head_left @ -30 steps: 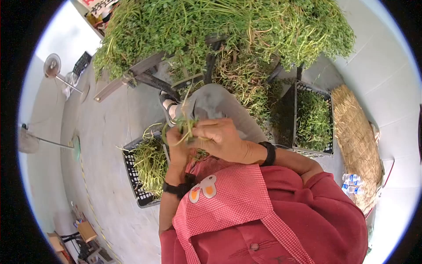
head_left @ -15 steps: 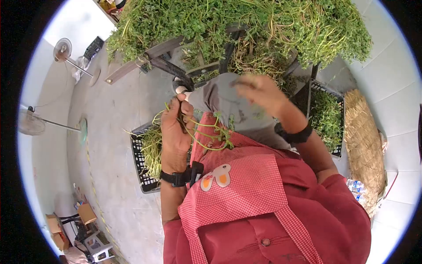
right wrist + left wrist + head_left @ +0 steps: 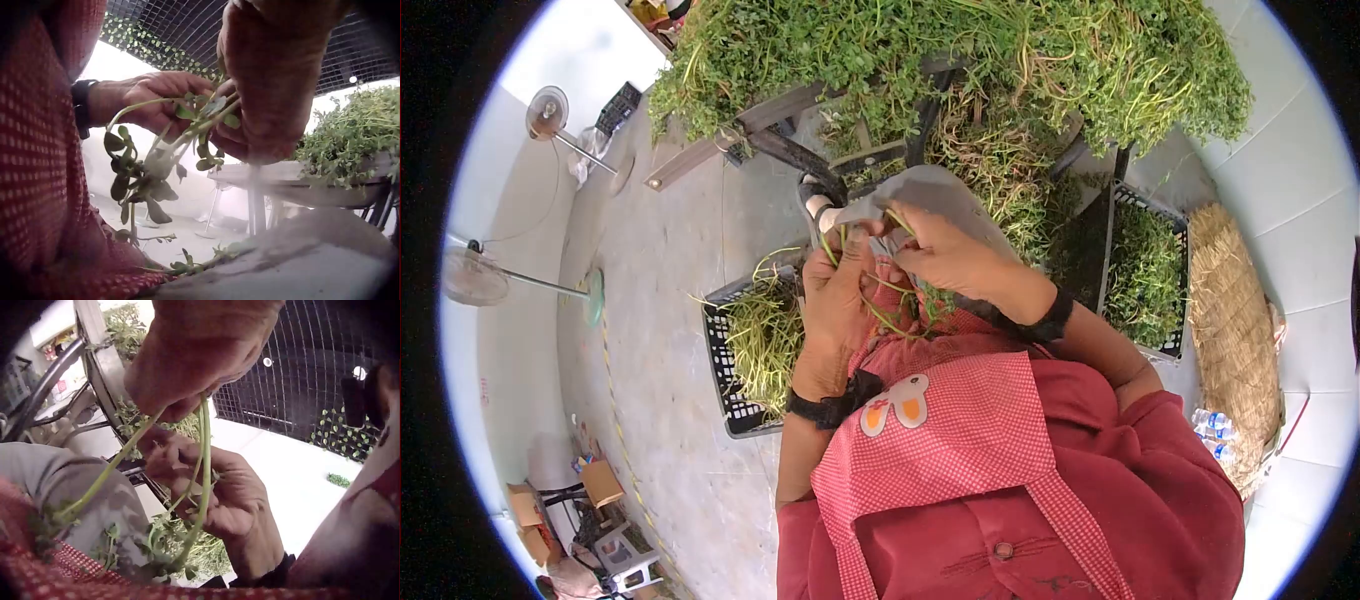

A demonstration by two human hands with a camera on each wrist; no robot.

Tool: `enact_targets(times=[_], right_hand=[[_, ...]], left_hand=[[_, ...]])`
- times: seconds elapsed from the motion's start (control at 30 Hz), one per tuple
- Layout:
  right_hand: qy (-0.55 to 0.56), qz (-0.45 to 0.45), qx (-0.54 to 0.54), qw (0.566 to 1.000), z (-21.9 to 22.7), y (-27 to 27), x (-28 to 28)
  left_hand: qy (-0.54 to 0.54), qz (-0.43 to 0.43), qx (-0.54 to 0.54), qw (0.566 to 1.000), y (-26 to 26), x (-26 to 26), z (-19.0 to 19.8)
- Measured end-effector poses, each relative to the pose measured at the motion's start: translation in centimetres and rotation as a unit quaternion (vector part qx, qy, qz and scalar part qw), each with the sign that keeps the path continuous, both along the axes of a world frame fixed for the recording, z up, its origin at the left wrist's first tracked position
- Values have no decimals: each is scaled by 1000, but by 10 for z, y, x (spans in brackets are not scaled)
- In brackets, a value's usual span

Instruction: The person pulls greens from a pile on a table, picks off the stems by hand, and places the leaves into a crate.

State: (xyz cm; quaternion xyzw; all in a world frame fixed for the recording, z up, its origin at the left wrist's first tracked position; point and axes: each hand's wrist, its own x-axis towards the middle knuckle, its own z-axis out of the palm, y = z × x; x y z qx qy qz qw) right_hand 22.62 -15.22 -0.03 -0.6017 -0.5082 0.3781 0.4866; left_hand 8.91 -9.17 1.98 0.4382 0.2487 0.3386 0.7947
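Observation:
Before the lap, my left hand (image 3: pixel 832 305) grips a few green leafy stems (image 3: pixel 206 465). They look like purslane, with small rounded leaves, and their leafy ends droop over the red checked apron (image 3: pixel 940 420). Close beside it, my right hand (image 3: pixel 955 255) pinches a piece of green stem (image 3: pixel 900 222) between thumb and fingers. In the right wrist view, several spoon-shaped leaves (image 3: pixel 159 209) hang below both hands. Part of the stems is hidden inside the fingers.
A large heap of greens (image 3: pixel 960 60) covers the table ahead, with more greens (image 3: pixel 990 150) beneath it. Black crates of greens stand at left (image 3: pixel 718 365) and right (image 3: pixel 1178 250). A straw roll (image 3: pixel 1230 330) and water bottles (image 3: pixel 1215 430) lie at far right; two fans stand at left.
The hands were together at first; then my right hand swung out over the knee while the left kept the stems. Now the right hand is back against the left, pinching a stem.

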Motion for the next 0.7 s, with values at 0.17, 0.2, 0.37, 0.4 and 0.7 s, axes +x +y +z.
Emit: enact_targets(times=[0.17, 0.2, 0.37, 0.4, 0.7], right_hand=[[-147, -11, 19, 989, 0, 2, -8], [-174, -12, -11, 985, 2, 2, -12], [-128, 6, 124, 984, -13, 6, -18], [-46, 36, 91, 994, -11, 6, -16], [-7, 225, -85, 971, -5, -9, -21]], left_hand=[[45, -3, 86, 995, -9, 7, -1], [52, 4, 93, 994, -9, 8, -2], [64, 42, 102, 992, -3, 8, -11], [65, 42, 101, 992, -3, 5, -10], [37, 76, -1, 996, 13, -3, -16]])
